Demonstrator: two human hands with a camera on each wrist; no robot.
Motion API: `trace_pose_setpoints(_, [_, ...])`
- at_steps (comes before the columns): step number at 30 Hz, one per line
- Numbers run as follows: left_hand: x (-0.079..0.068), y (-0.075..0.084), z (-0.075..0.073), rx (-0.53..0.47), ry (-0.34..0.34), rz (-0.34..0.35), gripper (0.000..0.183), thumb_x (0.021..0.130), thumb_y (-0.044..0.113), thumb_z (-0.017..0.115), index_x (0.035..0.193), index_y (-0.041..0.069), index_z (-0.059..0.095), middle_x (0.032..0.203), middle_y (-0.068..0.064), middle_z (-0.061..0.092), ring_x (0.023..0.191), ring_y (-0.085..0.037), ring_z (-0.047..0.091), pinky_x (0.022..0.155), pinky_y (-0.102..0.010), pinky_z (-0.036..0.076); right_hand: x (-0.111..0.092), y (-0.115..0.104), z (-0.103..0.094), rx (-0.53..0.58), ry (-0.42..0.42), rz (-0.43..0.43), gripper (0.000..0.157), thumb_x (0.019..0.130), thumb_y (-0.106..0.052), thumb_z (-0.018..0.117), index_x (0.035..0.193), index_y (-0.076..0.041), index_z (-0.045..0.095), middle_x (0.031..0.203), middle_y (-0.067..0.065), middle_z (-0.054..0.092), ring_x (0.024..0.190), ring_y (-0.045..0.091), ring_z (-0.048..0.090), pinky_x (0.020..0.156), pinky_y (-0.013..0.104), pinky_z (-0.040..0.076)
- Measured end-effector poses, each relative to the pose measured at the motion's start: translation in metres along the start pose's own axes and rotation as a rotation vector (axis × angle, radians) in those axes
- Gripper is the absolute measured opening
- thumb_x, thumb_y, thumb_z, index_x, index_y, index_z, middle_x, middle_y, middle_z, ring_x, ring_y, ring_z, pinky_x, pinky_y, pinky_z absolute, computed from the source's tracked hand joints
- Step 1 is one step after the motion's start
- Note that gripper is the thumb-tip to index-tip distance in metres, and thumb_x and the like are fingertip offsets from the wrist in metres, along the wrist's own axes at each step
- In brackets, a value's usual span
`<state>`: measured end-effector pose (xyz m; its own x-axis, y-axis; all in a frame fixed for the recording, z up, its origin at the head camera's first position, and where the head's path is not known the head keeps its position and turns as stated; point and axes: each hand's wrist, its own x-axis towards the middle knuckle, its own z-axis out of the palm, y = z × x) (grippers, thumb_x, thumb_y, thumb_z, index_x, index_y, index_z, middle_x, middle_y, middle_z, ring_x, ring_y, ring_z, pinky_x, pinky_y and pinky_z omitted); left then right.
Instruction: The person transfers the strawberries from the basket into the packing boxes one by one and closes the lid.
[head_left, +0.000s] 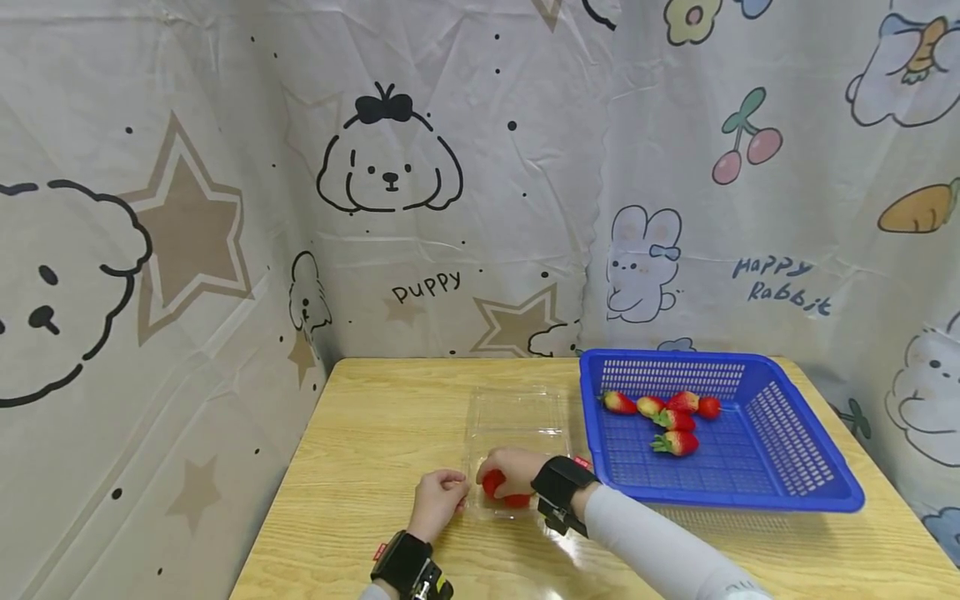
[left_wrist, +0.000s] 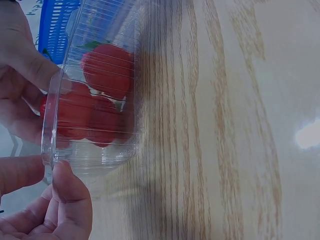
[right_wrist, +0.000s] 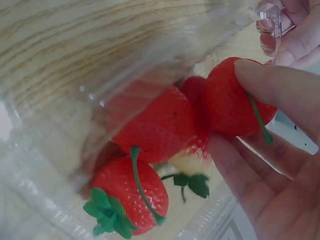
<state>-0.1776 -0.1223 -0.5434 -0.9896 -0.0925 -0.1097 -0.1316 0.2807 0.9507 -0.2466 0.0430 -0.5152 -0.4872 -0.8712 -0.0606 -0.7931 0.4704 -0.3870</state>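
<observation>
In the right wrist view, my right hand (head_left: 517, 468) pinches a red toy cherry (right_wrist: 230, 100) by its sides, thumb on one side and fingers on the other, its thin green stem hanging free. This cherry is at the edge of a clear plastic clamshell box (head_left: 517, 408), whose lid is folded back. Inside lie another stemmed cherry (right_wrist: 155, 125), a leafy red strawberry (right_wrist: 130, 190) and a strawberry with a pale yellow top (right_wrist: 190, 160). My left hand (left_wrist: 60, 205) pinches the box's near-left rim between thumb and finger.
A blue slotted basket (head_left: 750, 500) stands on the right of the wooden table (head_left: 375, 417), with several strawberries (head_left: 675, 443) and a round red fruit (head_left: 708, 407) in it. A printed curtain (head_left: 465, 167) closes off the back and sides.
</observation>
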Motion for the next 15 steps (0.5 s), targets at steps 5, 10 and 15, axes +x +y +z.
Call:
trace_pose_setpoints(5, [0.0009,-0.0018,-0.0005,-0.007,-0.002,-0.002,0.017,0.082,-0.001,0.060,0.092,-0.014,0.060,0.067,-0.010,0.061,0.051,-0.009,0.053,0.049,-0.027,0.049,0.0023,0.0008,0.0056,-0.030,-0.056,0.046,0.026,0.071,-0.006,0.075,0.096,-0.009,0.068,0.090,-0.002,0.064,0.083,0.007,0.056,0.075,0.017,0.044])
trace_pose_setpoints(10, [0.0022,-0.0038,-0.0003,-0.016,-0.004,0.002,0.016,0.082,-0.002,0.059,0.092,-0.014,0.060,0.066,-0.009,0.061,0.051,-0.008,0.052,0.046,-0.020,0.045,0.0022,0.0003,0.0093,-0.038,-0.094,0.089,0.025,0.070,-0.004,0.075,0.094,-0.010,0.069,0.088,-0.004,0.066,0.078,0.005,0.055,0.072,0.015,0.043])
trace_pose_setpoints(15, [0.0021,-0.0044,0.0000,-0.014,-0.002,0.010,0.015,0.082,-0.002,0.060,0.091,-0.013,0.060,0.066,-0.010,0.061,0.050,-0.008,0.052,0.047,-0.023,0.047,0.0006,-0.0025,0.0063,-0.018,-0.104,0.101,0.026,0.070,-0.002,0.075,0.094,-0.008,0.069,0.089,-0.002,0.066,0.078,0.005,0.055,0.073,0.015,0.043])
